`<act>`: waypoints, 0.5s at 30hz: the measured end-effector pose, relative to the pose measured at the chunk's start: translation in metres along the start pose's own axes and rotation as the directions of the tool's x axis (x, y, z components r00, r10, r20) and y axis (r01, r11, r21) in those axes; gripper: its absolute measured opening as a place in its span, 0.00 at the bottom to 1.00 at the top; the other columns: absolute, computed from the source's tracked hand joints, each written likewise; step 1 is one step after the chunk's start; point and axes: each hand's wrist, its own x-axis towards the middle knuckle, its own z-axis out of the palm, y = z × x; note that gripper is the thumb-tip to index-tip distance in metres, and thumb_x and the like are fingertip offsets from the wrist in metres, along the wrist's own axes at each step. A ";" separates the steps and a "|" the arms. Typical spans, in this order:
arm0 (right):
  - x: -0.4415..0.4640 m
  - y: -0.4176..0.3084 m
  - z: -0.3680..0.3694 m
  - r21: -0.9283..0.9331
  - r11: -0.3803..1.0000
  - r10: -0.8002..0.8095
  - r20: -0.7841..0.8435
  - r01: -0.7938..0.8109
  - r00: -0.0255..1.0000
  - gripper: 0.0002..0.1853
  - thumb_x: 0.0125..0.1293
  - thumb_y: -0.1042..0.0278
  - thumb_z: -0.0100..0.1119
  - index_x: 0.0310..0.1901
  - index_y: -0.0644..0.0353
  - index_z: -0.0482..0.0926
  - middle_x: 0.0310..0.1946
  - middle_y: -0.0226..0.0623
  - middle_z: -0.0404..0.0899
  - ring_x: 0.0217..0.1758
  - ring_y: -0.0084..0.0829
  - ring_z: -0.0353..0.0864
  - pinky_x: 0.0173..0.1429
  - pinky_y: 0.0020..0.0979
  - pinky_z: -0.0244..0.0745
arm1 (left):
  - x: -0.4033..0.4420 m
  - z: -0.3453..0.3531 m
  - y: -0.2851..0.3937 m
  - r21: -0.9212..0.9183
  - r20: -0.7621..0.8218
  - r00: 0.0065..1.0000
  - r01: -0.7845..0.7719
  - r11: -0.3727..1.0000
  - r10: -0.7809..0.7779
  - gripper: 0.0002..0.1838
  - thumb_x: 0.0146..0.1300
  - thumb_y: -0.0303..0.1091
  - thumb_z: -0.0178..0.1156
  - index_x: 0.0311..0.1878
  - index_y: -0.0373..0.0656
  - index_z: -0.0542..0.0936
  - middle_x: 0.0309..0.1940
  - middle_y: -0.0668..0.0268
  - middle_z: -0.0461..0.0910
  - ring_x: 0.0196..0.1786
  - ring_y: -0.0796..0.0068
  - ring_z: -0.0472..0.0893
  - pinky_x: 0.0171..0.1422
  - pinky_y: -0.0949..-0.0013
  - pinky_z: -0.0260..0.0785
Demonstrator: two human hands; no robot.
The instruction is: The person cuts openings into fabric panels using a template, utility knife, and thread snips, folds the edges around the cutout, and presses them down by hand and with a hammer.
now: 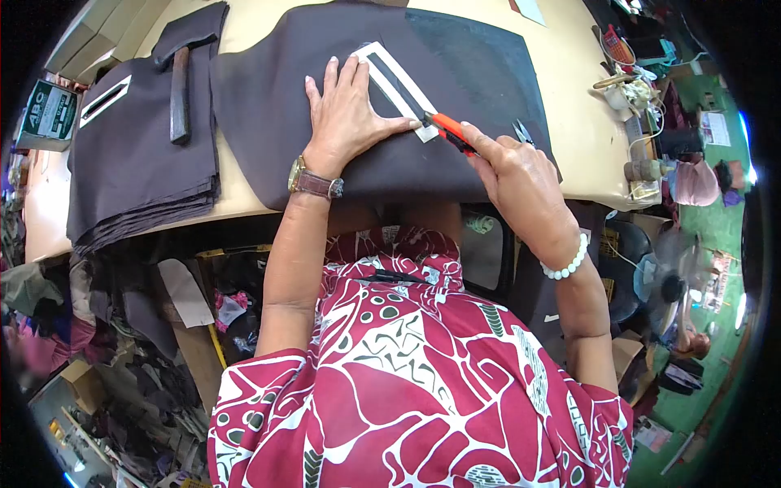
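Note:
My left hand [343,114] lies flat with spread fingers on a dark brown sheet of material [268,106]. Its fingertips and thumb touch a narrow white rectangular frame [399,75], which lies slanted around a long slot. In my right hand [521,183] is an orange and black utility knife [450,132], its front end at the lower end of the frame beside my left thumb. Under the material shows a dark cutting mat [488,73]. Small scissors [523,132], partly hidden, lie just beyond my right hand.
On the left, a hammer [180,89] rests on a stack of dark brown pieces [138,163], with another white frame [106,102] on top. A green box [49,111] stands at the far left. Cords and a red basket [618,47] are at the table's right edge.

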 end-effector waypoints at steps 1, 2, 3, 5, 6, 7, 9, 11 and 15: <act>0.000 0.005 0.003 0.002 0.999 -0.034 -0.046 0.034 0.998 0.19 0.61 0.70 0.58 0.56 0.55 0.75 0.25 0.43 0.77 0.24 0.39 0.78 0.32 0.39 0.72 | 0.000 0.000 -0.002 0.003 0.008 1.000 -0.006 1.000 0.006 0.61 0.33 0.73 0.66 0.65 0.34 0.63 0.68 0.54 0.58 0.73 0.54 0.53 0.72 0.39 0.39; 0.002 0.016 0.004 0.157 0.987 -0.030 -0.024 0.034 0.999 0.18 0.61 0.68 0.58 0.54 0.57 0.76 0.25 0.45 0.78 0.24 0.39 0.79 0.30 0.37 0.73 | 0.001 -0.002 -0.003 0.007 0.013 1.000 -0.016 1.000 0.016 0.61 0.33 0.73 0.66 0.65 0.34 0.63 0.68 0.53 0.58 0.73 0.54 0.53 0.72 0.40 0.40; 0.008 0.031 0.004 0.307 0.951 -0.028 -0.008 0.029 1.000 0.17 0.62 0.67 0.58 0.53 0.59 0.77 0.26 0.46 0.79 0.24 0.39 0.81 0.28 0.35 0.75 | 0.003 -0.009 -0.006 -0.009 0.019 1.000 -0.010 1.000 0.011 0.59 0.38 0.71 0.65 0.65 0.33 0.62 0.68 0.51 0.58 0.73 0.55 0.53 0.72 0.42 0.44; 0.019 0.048 -0.011 0.562 0.763 0.179 0.291 -0.319 0.940 0.17 0.63 0.64 0.58 0.51 0.63 0.77 0.26 0.50 0.81 0.27 0.40 0.82 0.30 0.33 0.75 | 0.011 -0.020 -0.032 -0.161 -0.208 0.977 -0.073 0.984 0.039 0.53 0.46 0.64 0.65 0.66 0.34 0.60 0.66 0.49 0.60 0.70 0.51 0.57 0.67 0.39 0.51; 0.021 0.057 -0.011 0.596 0.723 0.272 0.220 -0.349 0.937 0.17 0.64 0.62 0.57 0.49 0.64 0.78 0.26 0.49 0.81 0.28 0.42 0.82 0.32 0.34 0.75 | 0.016 -0.026 -0.050 -0.119 -0.231 0.973 -0.033 0.992 0.005 0.50 0.49 0.63 0.64 0.66 0.34 0.60 0.66 0.49 0.61 0.69 0.50 0.58 0.66 0.39 0.53; 0.026 0.069 -0.008 0.631 0.683 0.357 0.151 -0.368 0.922 0.17 0.65 0.60 0.56 0.47 0.65 0.78 0.25 0.48 0.81 0.29 0.44 0.81 0.34 0.35 0.74 | 0.021 -0.032 -0.067 -0.079 -0.260 0.965 0.014 0.997 -0.034 0.48 0.52 0.62 0.62 0.66 0.34 0.60 0.65 0.48 0.62 0.69 0.49 0.59 0.66 0.39 0.54; 0.044 0.107 0.019 0.547 0.780 0.420 -0.097 -0.304 0.902 0.17 0.65 0.57 0.54 0.43 0.65 0.78 0.27 0.48 0.81 0.32 0.46 0.81 0.38 0.37 0.74 | 0.021 -0.043 -0.087 0.199 -0.185 0.962 0.236 0.951 -0.200 0.46 0.57 0.62 0.57 0.67 0.34 0.59 0.65 0.47 0.61 0.68 0.47 0.60 0.66 0.39 0.53; 0.063 0.135 0.050 0.458 0.849 0.422 -0.287 -0.264 0.860 0.17 0.66 0.56 0.53 0.40 0.65 0.79 0.29 0.48 0.80 0.35 0.46 0.80 0.42 0.39 0.73 | 0.020 -0.035 -0.109 0.215 -0.083 0.945 0.326 0.920 -0.316 0.40 0.63 0.60 0.51 0.66 0.34 0.62 0.67 0.49 0.60 0.69 0.48 0.59 0.66 0.39 0.52; 0.091 0.159 0.087 0.311 0.898 0.419 -0.384 -0.312 0.823 0.16 0.64 0.54 0.54 0.40 0.61 0.79 0.39 0.47 0.77 0.45 0.45 0.76 0.50 0.41 0.71 | 0.019 -0.030 -0.100 -0.004 -0.182 0.956 0.235 0.972 -0.232 0.22 0.66 0.48 0.51 0.47 0.37 0.80 0.44 0.49 0.80 0.51 0.50 0.78 0.58 0.58 0.67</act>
